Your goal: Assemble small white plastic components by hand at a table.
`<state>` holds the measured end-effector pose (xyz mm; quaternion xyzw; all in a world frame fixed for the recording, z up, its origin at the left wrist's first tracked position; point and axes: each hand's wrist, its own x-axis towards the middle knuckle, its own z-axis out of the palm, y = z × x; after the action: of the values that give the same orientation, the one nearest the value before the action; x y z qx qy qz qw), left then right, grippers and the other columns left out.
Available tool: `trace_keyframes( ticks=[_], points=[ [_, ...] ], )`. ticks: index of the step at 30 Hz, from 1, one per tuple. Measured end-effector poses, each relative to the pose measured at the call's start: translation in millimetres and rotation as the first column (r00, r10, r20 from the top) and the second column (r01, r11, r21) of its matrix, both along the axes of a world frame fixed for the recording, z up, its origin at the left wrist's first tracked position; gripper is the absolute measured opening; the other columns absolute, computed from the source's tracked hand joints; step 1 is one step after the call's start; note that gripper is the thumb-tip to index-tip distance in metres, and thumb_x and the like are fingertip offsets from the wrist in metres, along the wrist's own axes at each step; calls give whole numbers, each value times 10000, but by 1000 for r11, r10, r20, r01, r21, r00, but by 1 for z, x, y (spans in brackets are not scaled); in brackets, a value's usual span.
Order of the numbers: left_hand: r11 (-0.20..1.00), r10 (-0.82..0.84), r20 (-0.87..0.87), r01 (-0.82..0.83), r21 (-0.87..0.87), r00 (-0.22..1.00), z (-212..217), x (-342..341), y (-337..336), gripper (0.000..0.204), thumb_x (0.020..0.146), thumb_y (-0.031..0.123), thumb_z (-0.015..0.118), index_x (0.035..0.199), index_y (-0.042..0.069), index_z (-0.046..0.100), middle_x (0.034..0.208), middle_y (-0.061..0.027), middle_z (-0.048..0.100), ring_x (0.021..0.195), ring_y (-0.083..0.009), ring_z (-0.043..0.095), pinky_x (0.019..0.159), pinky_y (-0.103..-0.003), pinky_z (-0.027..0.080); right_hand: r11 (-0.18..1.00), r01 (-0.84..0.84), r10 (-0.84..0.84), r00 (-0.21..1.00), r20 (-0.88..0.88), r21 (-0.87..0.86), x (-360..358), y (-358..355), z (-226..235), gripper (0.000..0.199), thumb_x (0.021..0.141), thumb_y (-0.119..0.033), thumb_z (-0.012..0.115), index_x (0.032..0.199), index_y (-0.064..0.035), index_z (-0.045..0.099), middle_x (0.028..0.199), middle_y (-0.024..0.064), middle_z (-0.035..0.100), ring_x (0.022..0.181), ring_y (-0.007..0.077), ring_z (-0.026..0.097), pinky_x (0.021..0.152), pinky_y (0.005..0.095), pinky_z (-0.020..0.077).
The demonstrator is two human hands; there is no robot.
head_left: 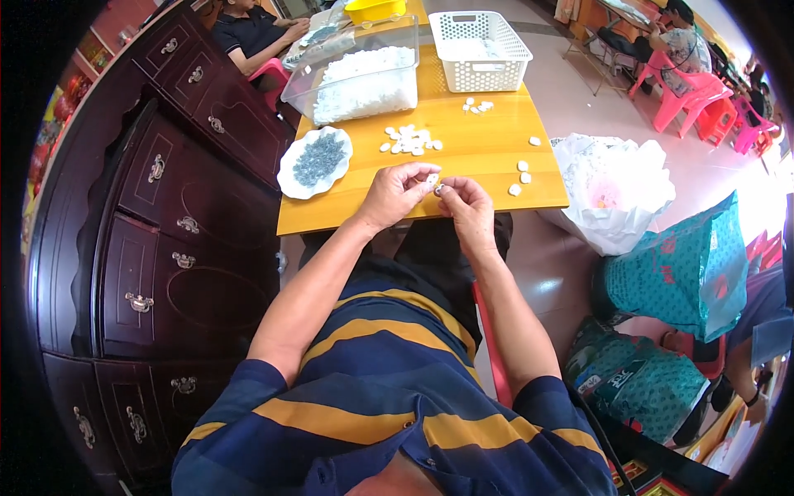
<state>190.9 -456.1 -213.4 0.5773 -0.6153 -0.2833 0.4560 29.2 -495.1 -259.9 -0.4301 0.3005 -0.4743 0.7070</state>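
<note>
Over the near edge of the yellow wooden table point(372, 188), my left hand point(395, 192) pinches a small white piece point(432, 178) between thumb and fingertips. Close beside it, my right hand point(467, 205) is closed on a tiny part, too small to make out, held against the white piece. Just beyond my hands lies a loose group of small white round pieces point(407, 142). A few more white pieces point(524, 177) sit along the right side, and others point(477, 107) near the basket. To the left, a white scalloped dish point(291, 180) holds many small grey-blue clear parts point(321, 159).
A clear plastic bin point(302, 101) full of white pieces and a white perforated basket point(488, 80) stand at the back. A white-lined bag point(616, 186) and teal sacks point(674, 273) are on the right floor. Dark drawers point(190, 223) rise at left. Other people sit farther off.
</note>
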Motion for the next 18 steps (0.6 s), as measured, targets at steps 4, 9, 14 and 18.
trace_keyframes(
  ticks=[4,9,14,18],
  points=[
    [1000,-2,-18,2,-7,1000,1,0,3,236,919,98,684,1143,25,706,871,-36,737,715,-57,626,679,-242,526,999,22,-25,998,-64,-46,0,0,2,100,951,-68,656,1033,-12,655,882,19,675,734,83,601,671,212,486],
    [999,-21,6,21,26,1000,7,-3,7,232,913,114,698,1125,23,721,898,-39,746,685,-61,599,657,-243,515,999,10,-12,999,-35,-49,0,0,-1,95,950,-58,652,1028,-3,657,883,22,676,727,84,594,669,212,485],
    [1000,-28,25,28,-7,999,4,2,12,230,908,93,706,1125,16,726,899,-20,723,719,-62,598,687,-233,513,997,-38,34,998,-62,-71,3,3,-1,122,914,-68,666,1017,-3,677,900,12,678,794,79,594,719,226,478],
    [999,-34,60,34,0,998,3,6,17,237,909,72,707,1137,12,724,891,2,698,749,-55,585,709,-222,505,998,-51,50,998,-42,-43,5,8,4,122,946,-68,668,1048,-1,665,893,29,690,735,81,613,658,209,488]
  ],
)
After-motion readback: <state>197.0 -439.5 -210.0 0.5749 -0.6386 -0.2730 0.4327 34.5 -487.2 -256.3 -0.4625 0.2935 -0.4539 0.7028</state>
